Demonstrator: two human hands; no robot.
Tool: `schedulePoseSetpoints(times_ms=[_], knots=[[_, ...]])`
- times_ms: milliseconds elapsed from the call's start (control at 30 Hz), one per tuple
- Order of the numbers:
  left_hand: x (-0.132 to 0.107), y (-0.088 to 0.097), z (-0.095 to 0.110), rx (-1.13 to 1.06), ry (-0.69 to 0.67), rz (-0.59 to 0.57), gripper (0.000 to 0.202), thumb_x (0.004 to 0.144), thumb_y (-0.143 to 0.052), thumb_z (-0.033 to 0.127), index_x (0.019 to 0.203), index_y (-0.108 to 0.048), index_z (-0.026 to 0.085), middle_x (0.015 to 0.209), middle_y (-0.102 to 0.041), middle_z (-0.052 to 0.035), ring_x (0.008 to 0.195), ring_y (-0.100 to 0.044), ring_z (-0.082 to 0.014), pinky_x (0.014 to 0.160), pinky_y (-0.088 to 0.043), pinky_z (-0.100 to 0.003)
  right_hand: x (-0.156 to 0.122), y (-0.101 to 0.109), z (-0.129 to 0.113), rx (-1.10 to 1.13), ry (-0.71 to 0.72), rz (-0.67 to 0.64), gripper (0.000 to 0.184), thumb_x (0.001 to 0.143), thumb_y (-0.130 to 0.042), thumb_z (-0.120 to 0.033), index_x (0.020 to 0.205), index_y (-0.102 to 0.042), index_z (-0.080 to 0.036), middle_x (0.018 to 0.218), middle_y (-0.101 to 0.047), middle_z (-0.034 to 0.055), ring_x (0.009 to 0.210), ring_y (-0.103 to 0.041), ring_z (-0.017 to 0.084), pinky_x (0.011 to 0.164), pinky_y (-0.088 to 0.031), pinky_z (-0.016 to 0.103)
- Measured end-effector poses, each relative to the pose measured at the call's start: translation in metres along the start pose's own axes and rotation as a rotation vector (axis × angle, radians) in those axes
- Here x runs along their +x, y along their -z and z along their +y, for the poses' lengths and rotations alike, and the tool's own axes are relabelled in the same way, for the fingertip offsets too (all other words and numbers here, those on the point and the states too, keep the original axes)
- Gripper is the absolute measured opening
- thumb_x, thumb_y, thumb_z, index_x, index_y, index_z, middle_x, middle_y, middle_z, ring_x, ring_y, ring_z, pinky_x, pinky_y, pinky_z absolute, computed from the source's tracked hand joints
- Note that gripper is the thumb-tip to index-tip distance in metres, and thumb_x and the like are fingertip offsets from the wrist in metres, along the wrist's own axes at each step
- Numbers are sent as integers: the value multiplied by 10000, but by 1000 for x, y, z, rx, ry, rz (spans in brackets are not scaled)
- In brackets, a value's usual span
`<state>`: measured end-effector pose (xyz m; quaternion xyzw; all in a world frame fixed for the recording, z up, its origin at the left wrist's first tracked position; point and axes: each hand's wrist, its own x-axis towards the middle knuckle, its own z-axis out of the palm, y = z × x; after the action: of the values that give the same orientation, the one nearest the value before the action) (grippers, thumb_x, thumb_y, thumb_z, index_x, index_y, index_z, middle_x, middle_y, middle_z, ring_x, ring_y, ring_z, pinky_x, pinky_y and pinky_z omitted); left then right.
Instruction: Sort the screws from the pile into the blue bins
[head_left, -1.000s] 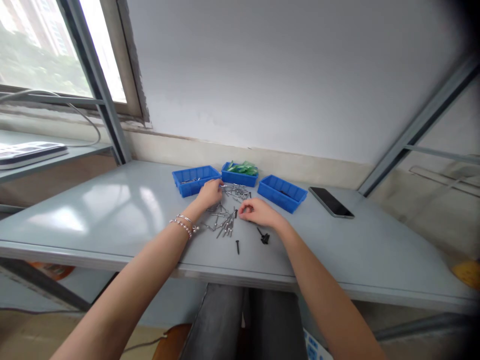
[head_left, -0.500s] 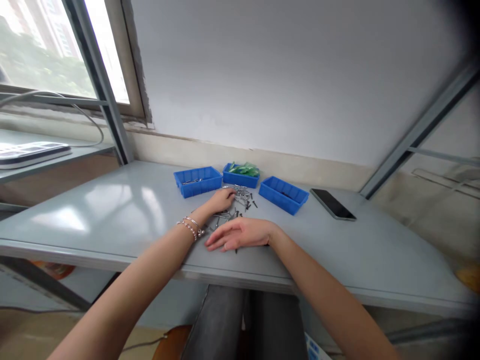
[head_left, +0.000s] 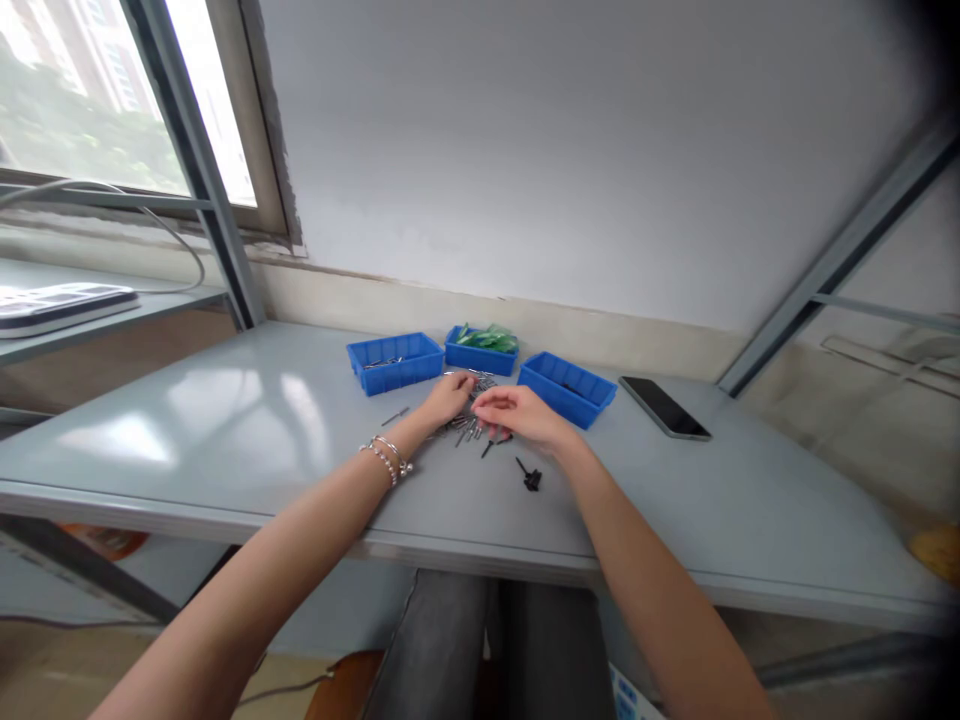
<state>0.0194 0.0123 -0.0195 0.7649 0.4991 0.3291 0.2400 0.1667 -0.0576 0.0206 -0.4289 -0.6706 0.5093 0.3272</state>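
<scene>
My left hand [head_left: 448,397], with bracelets on its wrist, is closed at the left edge of a pile of silvery screws [head_left: 471,430]. Its fingertips point into the pile, and what they pinch is too small to tell. Over the pile's right side is my right hand [head_left: 521,413], palm down with fingers curled together; anything between them is hidden. Just under these fingers lies a black screw [head_left: 487,449]. Closer to the table's front edge sits a small cluster of black screws [head_left: 532,480]. One silvery screw [head_left: 395,416] lies apart at the left.
Three blue bins stand behind the pile: a left bin [head_left: 397,376] with silvery pieces, a middle bin [head_left: 480,360] with green packets [head_left: 487,338], and a right bin [head_left: 566,402] with dark pieces. A phone [head_left: 664,408] lies right of them on the grey table [head_left: 225,440].
My right hand has moved up and rightward from the front of the pile and curled its fingers. The black cluster now shows in front. My left hand stays nearly in place.
</scene>
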Motion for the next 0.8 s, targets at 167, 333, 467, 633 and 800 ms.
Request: schedulePoseSetpoints(times_ms=[167, 333, 467, 633, 800], knots=[[4, 0, -6, -76, -6, 5, 295, 846, -329, 258, 984, -560, 139, 1052, -606, -75, 955, -549, -148, 868, -412, -265, -26, 39, -13, -209, -221, -418, 334, 751, -519, -445, 710, -582, -119, 585, -617, 33, 406, -507, 63, 364, -298, 172], [3, 5, -7, 10, -8, 42, 306, 846, -331, 274, 1016, -553, 151, 1069, -597, -61, 978, -535, -159, 883, -392, -277, -26, 35, -10, -276, -401, -696, 434, 714, -525, -529, 739, -600, -102, 663, -647, 67, 504, -589, 95, 404, -352, 162], [2, 8, -4, 74, -11, 61, 302, 845, -331, 260, 1015, -557, 157, 1063, -600, -59, 969, -539, -157, 867, -396, -267, -13, 23, 0, -204, -373, -627, 433, 683, -567, -526, 795, -589, -109, 697, -641, 60, 574, -605, 109, 462, -399, 175], [-2, 8, 0, 216, -63, 33, 308, 852, -318, 250, 1038, -540, 148, 1083, -578, -88, 1007, -511, -176, 889, -377, -296, 1, 18, 11, -179, -69, -261, 323, 715, -575, -435, 827, -582, -132, 738, -623, 56, 644, -581, 113, 520, -411, 202], [-3, 8, -5, 505, -44, 13, 335, 850, -322, 312, 1095, -494, 162, 1194, -486, -133, 1140, -382, -278, 891, -329, -478, 21, 15, 29, -588, 129, 367, 223, 738, -556, -335, 874, -602, -164, 952, -605, 89, 900, -540, 188, 816, -396, 334]])
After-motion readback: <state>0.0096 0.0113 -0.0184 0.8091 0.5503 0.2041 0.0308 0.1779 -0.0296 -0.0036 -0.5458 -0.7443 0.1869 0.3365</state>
